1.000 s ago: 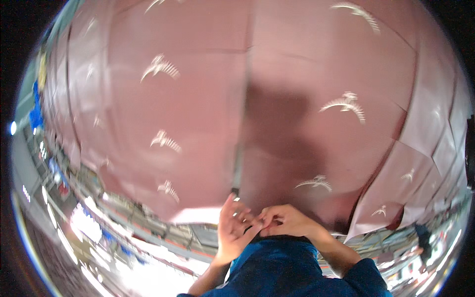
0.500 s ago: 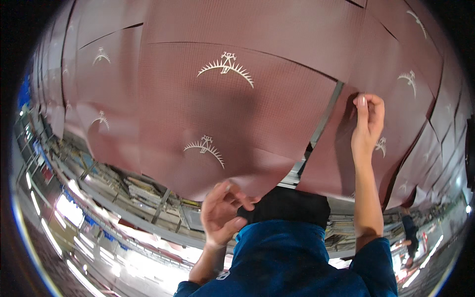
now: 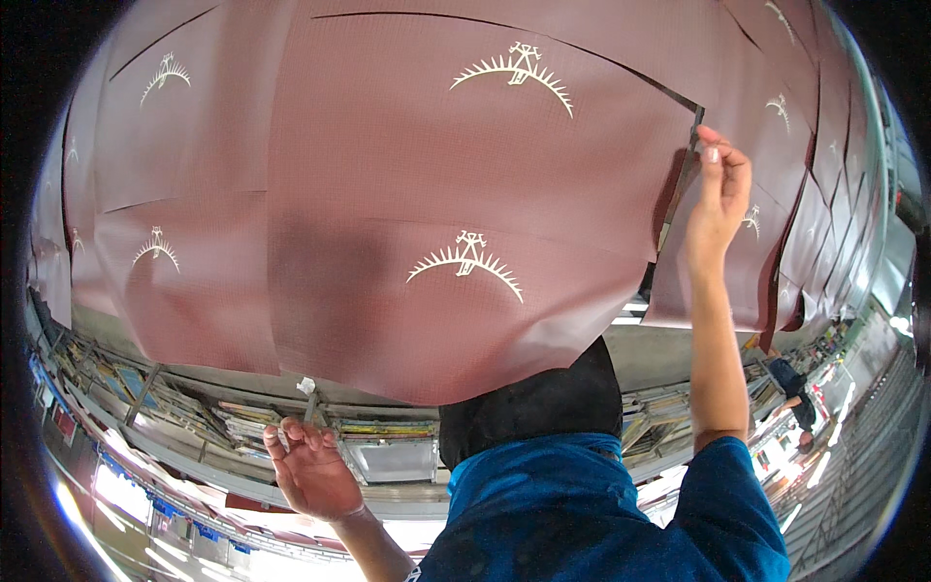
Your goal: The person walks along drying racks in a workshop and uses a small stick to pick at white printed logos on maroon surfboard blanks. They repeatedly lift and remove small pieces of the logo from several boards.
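A wide maroon sheet [image 3: 543, 194] with a fine woven texture and pale spiked-arc prints lies spread before me, its near edge drooping by my waist. My right hand [image 3: 720, 199] is raised at the sheet's right edge, near its far corner. Its fingers are curled in toward the thumb; what they hold, if anything, I cannot make out. Down at the left, below the near edge, my left hand [image 3: 318, 477] is apart from the sheet. Its fingers are loosely bent and spread, with nothing visible in them.
More maroon printed sheets [image 3: 213, 145] lie left and right, with dark gaps between. A narrow slit [image 3: 674, 209] runs along the sheet's right edge. Stacked flat materials [image 3: 378, 427] sit on shelving below the near edge. Another person [image 3: 797, 393] stands at the far right.
My left hand has moved left and down, away from the sheet's near edge. The right hand is now by the sheet's far right corner. The sheet appears shifted right, its right-hand gap narrower.
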A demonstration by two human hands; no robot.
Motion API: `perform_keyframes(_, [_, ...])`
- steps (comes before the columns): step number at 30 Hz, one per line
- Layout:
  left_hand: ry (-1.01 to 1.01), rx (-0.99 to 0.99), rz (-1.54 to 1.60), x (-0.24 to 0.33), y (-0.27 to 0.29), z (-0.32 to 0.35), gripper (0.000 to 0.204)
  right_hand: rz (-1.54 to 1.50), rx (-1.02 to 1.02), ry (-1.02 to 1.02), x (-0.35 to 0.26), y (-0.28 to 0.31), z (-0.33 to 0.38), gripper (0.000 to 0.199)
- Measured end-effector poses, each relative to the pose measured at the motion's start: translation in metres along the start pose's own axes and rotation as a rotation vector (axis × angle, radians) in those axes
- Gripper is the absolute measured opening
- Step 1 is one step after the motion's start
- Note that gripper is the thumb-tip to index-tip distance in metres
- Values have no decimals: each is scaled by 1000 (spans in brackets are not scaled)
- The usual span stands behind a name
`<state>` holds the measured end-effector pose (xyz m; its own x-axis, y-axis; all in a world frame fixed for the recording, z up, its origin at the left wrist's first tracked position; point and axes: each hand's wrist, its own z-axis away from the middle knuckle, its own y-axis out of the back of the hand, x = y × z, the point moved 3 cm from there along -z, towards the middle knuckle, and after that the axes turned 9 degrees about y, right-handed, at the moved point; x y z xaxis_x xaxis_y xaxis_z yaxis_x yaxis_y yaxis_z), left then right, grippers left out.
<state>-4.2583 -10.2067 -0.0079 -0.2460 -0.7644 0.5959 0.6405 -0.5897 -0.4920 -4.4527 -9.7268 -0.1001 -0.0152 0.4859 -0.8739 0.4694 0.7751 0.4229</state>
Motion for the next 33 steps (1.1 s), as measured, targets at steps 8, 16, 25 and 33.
perform_keyframes(8, [152,54,95,-12,36,-5,27,421,-59,298,-15,-21,3,18])
perform_keyframes(16, [456,250,242,-70,129,-1,31,88,-68,163,18,-54,-24,21])
perform_keyframes(25, [546,80,299,-75,116,-4,33,81,5,212,8,-55,-21,21])
perform_keyframes(33, [236,-670,-297,-21,-67,-85,63,209,-77,177,4,-57,-23,18])
